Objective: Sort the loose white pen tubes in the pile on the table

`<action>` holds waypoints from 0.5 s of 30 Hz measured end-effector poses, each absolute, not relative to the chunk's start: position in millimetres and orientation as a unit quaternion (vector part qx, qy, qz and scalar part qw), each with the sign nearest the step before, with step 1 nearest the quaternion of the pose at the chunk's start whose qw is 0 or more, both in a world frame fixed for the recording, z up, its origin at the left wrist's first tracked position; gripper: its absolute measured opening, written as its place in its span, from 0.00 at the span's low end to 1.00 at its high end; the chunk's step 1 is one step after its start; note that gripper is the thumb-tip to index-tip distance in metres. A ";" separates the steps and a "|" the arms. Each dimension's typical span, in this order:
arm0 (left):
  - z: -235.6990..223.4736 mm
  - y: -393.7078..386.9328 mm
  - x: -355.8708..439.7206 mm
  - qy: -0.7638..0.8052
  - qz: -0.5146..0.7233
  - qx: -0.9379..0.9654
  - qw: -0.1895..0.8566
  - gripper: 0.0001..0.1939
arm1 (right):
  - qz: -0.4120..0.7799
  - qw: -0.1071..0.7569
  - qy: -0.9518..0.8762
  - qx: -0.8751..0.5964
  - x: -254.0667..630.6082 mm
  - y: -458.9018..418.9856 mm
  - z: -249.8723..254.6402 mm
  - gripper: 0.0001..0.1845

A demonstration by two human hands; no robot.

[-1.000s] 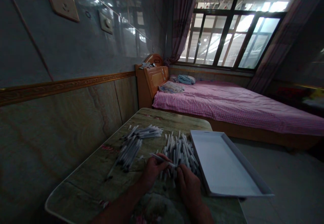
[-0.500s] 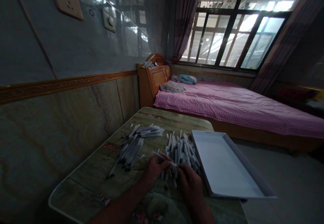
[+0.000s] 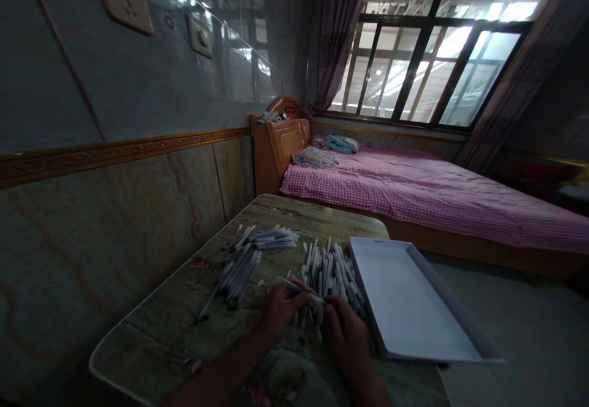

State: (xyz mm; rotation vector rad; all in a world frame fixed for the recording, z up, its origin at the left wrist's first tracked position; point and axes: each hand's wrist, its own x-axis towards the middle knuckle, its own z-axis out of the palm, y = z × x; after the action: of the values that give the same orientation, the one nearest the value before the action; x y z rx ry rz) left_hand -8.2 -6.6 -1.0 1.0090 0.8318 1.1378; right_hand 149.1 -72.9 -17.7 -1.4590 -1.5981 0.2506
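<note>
Between my hands, above the near side of the table, lies a slim whitish pen [image 3: 291, 283], slanting down to the right. My left hand [image 3: 281, 306] is closed round its middle, thumb on top. The fingers of my right hand [image 3: 345, 327] are pinched at the pen's right end; whether they hold a separate small part there is too dark to see. Just beyond my hands lies a loose pile of white pen pieces [image 3: 327, 269]. Further left, a second pile of pens with dark ends [image 3: 242, 272] is spread in two bunches.
A shallow white box [image 3: 407, 299] sits at the table's right edge, beside the pile. The patterned table [image 3: 161, 327] stands against a tiled wall [image 3: 161, 223]. Behind it is a bed [image 3: 391, 186] with a pink checked sheet, under a window [image 3: 409, 69].
Both hands keep the same hold on the pen, with barely any movement. The whole view has shifted very slightly.
</note>
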 end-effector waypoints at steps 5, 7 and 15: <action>-5.4 -6.6 -7.5 0.364 0.503 0.444 0.646 0.14 | 0.091 0.459 -0.651 -0.598 148.8 -71.6 -20.0 0.18; -6.3 -6.9 -7.0 0.368 0.504 0.442 0.644 0.13 | 0.101 0.465 -0.653 -0.589 149.7 -71.6 -20.8 0.15; -1.1 -7.9 -8.0 0.371 0.504 0.443 0.642 0.14 | 0.109 0.463 -0.646 -0.597 149.1 -73.1 -17.7 0.18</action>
State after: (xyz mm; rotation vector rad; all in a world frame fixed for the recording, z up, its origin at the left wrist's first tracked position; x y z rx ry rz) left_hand -8.0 -7.9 -1.1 1.0085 0.8460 1.1480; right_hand 149.1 -73.1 -17.7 -1.4671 -1.5876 0.2682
